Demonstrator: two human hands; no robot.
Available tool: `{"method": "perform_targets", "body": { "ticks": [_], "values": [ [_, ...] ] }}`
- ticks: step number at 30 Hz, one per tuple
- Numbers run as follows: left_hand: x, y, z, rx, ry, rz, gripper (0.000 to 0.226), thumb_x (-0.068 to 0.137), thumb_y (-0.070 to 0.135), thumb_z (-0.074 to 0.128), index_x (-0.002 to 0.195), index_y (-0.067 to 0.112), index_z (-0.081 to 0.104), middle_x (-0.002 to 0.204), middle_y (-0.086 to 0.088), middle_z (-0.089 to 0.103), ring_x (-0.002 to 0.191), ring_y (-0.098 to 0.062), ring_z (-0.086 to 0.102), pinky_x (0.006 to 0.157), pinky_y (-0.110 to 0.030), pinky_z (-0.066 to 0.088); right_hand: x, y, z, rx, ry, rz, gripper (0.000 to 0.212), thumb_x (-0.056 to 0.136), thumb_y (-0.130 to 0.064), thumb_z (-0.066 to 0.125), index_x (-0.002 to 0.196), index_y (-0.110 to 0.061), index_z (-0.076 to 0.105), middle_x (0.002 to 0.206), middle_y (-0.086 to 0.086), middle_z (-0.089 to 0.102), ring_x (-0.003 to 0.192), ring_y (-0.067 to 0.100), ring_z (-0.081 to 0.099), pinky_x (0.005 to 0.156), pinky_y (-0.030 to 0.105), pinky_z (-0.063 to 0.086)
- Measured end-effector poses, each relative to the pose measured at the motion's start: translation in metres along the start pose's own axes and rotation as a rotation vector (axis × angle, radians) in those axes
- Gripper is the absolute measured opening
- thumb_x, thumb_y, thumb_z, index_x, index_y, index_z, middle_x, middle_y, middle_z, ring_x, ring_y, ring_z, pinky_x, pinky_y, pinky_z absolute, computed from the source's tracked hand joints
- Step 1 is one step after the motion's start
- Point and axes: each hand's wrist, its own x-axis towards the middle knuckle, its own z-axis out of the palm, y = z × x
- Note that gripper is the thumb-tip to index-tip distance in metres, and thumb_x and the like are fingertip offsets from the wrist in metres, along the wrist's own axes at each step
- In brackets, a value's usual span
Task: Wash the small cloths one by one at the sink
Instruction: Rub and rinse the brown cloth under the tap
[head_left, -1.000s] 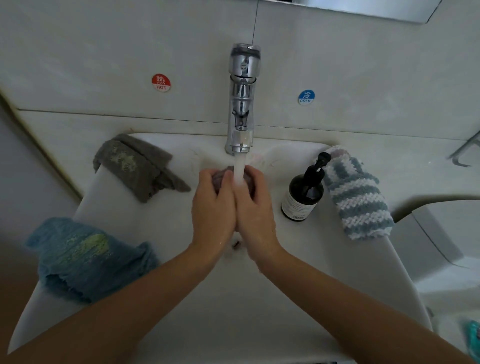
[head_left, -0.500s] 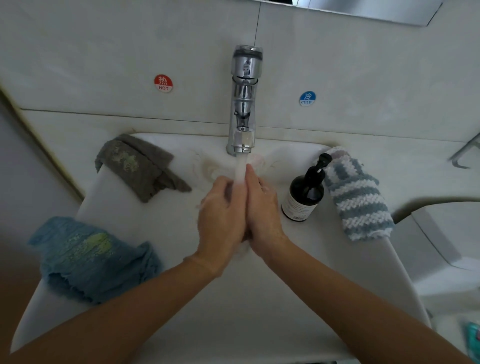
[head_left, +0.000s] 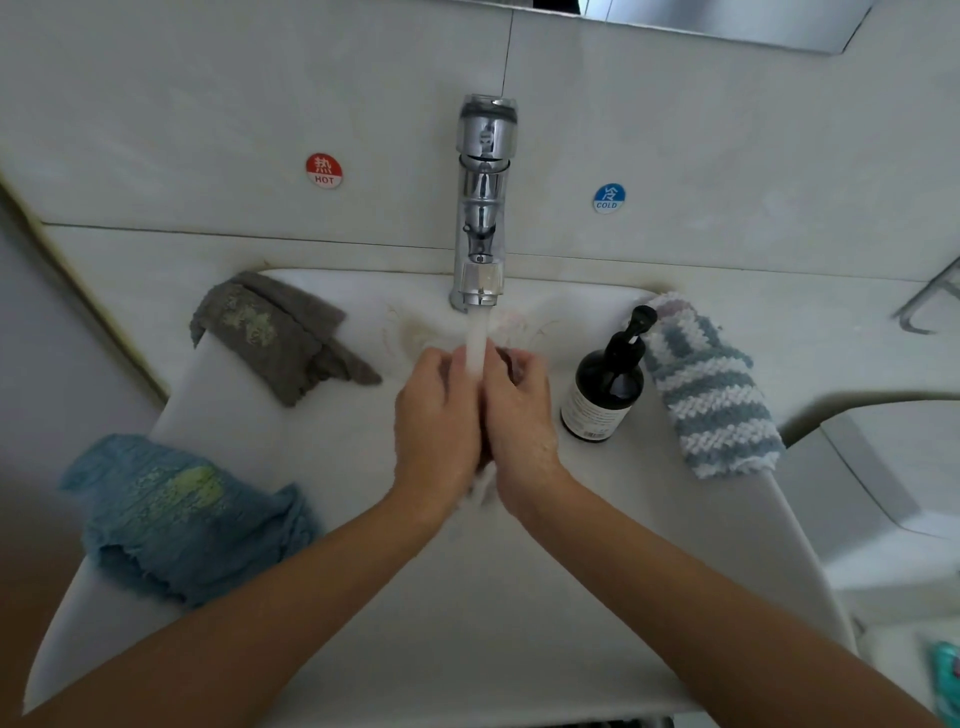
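Cloth (head_left: 506, 358) pressed between both hands (head_left: 480, 415)

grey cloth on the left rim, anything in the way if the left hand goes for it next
Nothing visible does. The grey cloth lies on the sink rim up and left of the left hand, with only bare white basin between. The soap bottle stands on the far side, beyond the right hand.

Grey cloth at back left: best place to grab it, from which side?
Pinch the grey cloth at its loose pointed corner, which lies toward the basin, coming from the right with the left hand. The rest lies folded flat on the sink rim, so the corner probably lifts easiest.
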Motion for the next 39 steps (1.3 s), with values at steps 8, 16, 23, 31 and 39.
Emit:
{"method": "perform_targets", "body": {
  "ticks": [8, 16, 23, 31, 39],
  "values": [
    [0.010, 0.003, -0.005, -0.174, 0.011, -0.123, 0.028, 0.102, 0.028, 0.034, 0.092, 0.023, 0.060, 0.087, 0.001, 0.065, 0.081, -0.012, 0.064, 0.070, -0.029, 0.056, 0.000, -0.002, 0.000, -0.049, -0.015, 0.007, 0.034, 0.095, -0.045, 0.058, 0.118, -0.020, 0.056, 0.098, 0.002, 0.070, 0.069, 0.010, 0.069, 0.051, 0.024, 0.049],
    [0.004, 0.011, -0.008, -0.144, -0.071, -0.008, 0.011, 0.094, 0.025, 0.060, 0.104, 0.022, 0.056, 0.087, 0.003, 0.067, 0.065, -0.007, 0.065, 0.049, -0.022, 0.051, 0.001, -0.007, -0.004, -0.057, 0.010, -0.091, 0.041, 0.091, -0.048, 0.060, 0.096, -0.009, 0.068, 0.080, 0.015, 0.070, 0.064, 0.023, 0.065, 0.054, 0.035, 0.052],
    [-0.004, 0.021, -0.008, -0.243, -0.054, 0.010, 0.022, 0.088, 0.011, 0.068, 0.096, 0.025, 0.053, 0.090, 0.000, 0.063, 0.067, -0.009, 0.064, 0.048, -0.016, 0.047, -0.003, -0.013, -0.007, -0.055, -0.072, -0.110, 0.036, 0.097, -0.033, 0.055, 0.098, 0.001, 0.067, 0.065, 0.003, 0.062, 0.047, 0.004, 0.055, 0.044, 0.018, 0.041],
    [-0.001, 0.020, -0.011, -0.313, 0.013, -0.163, 0.006, 0.097, 0.021, 0.051, 0.094, 0.025, 0.054, 0.085, 0.009, 0.060, 0.065, 0.005, 0.062, 0.052, -0.013, 0.047, 0.001, -0.010, -0.007, -0.103, 0.073, -0.145, 0.032, 0.103, -0.023, 0.044, 0.089, -0.007, 0.068, 0.085, 0.020, 0.070, 0.071, 0.025, 0.064, 0.064, 0.040, 0.050],
    [0.008, 0.011, -0.007, -0.219, 0.011, -0.234, 0.013, 0.093, 0.029, 0.058, 0.104, 0.024, 0.062, 0.092, 0.005, 0.070, 0.085, -0.010, 0.069, 0.076, -0.032, 0.056, 0.004, -0.010, -0.007, -0.101, -0.032, 0.018, 0.026, 0.097, -0.040, 0.053, 0.104, -0.017, 0.062, 0.098, 0.004, 0.072, 0.093, 0.018, 0.070, 0.091, 0.046, 0.055]
  ]
}}
